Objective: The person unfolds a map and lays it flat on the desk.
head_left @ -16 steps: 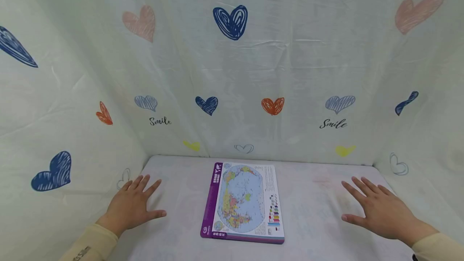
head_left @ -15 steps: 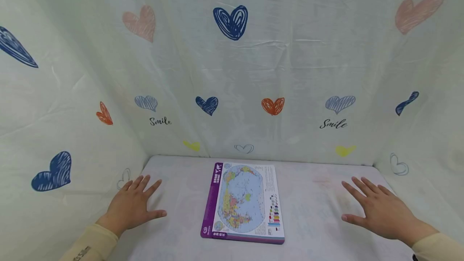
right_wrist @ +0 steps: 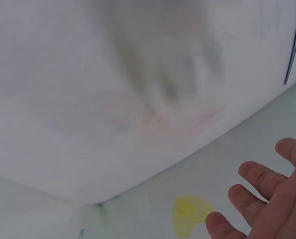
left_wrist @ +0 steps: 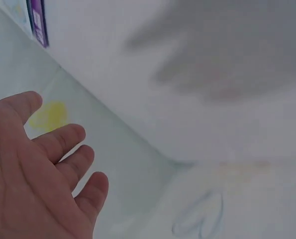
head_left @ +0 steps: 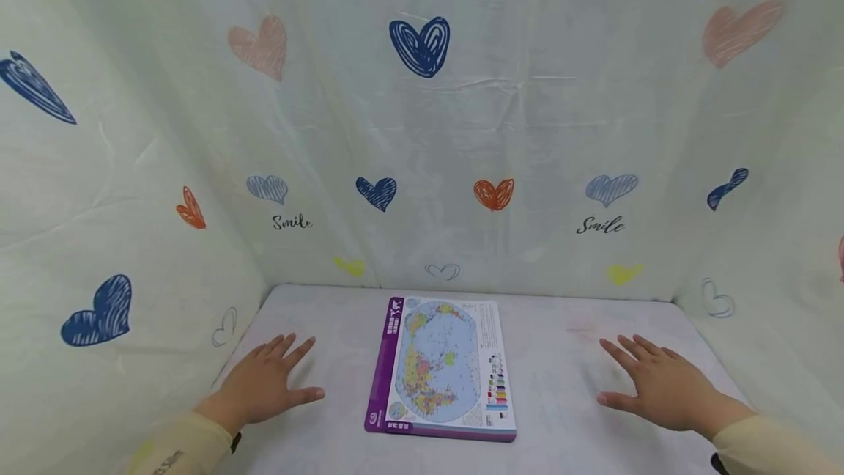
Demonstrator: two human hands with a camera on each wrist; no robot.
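A flat rectangular world map board with a purple border lies on the white table, turned so that its title strip runs along the left side. Off to its left hovers my left hand, palm down, fingers spread and holding nothing. My right hand is held out the same way on the board's other side, also free of any object. Shadows of the hands fall on the tabletop in both wrist views. Only a purple corner of the board shows in the left wrist view, and a thin edge of it in the right one.
Pale cloth walls printed with hearts and "Smile" enclose the white table at the back and both sides. The back wall meets the table's far edge just behind the map board.
Both hands have drifted inward toward the map board, the left to the right and the right to the left. The head view has shifted slightly; the board stays in place.
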